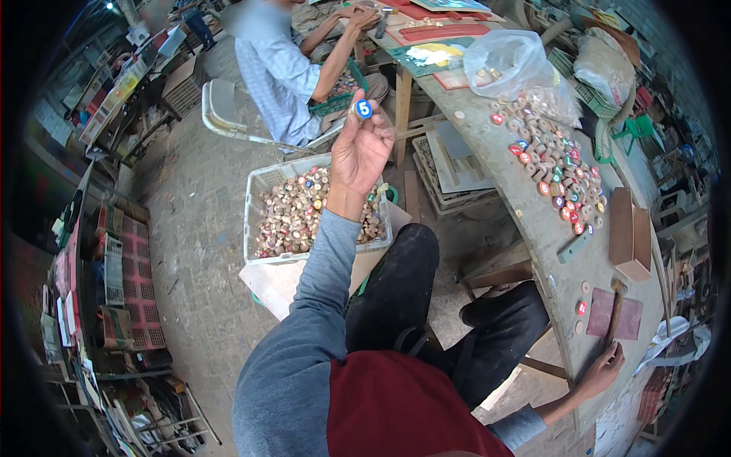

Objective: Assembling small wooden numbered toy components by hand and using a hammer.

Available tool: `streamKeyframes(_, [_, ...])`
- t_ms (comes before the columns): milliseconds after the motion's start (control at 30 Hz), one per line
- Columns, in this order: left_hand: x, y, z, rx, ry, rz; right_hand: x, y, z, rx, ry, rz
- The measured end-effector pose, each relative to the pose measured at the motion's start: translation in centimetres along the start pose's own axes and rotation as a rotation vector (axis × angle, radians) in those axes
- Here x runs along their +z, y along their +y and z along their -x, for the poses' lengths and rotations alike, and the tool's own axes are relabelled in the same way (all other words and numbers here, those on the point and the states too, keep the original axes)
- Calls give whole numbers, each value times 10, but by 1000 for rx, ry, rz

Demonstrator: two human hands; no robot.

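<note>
My left hand [364, 152] is raised above a white plastic crate [249, 221], fingers closed in a pinch. Between its fingertips is a small round wooden disc [364, 110] with a blue printed face. The crate holds many small wooden pieces [293, 217]. At the lower right, my right hand [601, 369] rests on the table with its fingers closed at the handle end of a hammer [614, 316]. The hammer lies across a dull purple mat [629, 324]. Beside the mat sit a red-faced disc [581, 308] and plain discs [585, 287].
On the table [487, 145], a heap of coloured discs [563, 171] lies near a clear plastic bag [506, 61]. A brown wooden box [630, 236] stands nearer me. Another person [278, 76] sits at the table's far end. Shelves and pink crates [137, 282] line the left side.
</note>
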State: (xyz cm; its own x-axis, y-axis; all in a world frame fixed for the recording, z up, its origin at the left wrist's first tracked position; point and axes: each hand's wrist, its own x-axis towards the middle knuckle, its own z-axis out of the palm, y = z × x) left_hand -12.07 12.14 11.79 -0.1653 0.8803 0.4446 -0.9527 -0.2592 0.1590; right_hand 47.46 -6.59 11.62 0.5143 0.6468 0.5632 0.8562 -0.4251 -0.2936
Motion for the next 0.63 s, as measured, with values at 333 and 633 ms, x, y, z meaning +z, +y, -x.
streamKeyframes(333, [-12, 33, 32, 13, 97, 361, 5, 9, -3, 0, -33, 73])
streamKeyframes(633, [-27, 51, 64, 13, 118, 433, 9, 15, -5, -2, -49, 127])
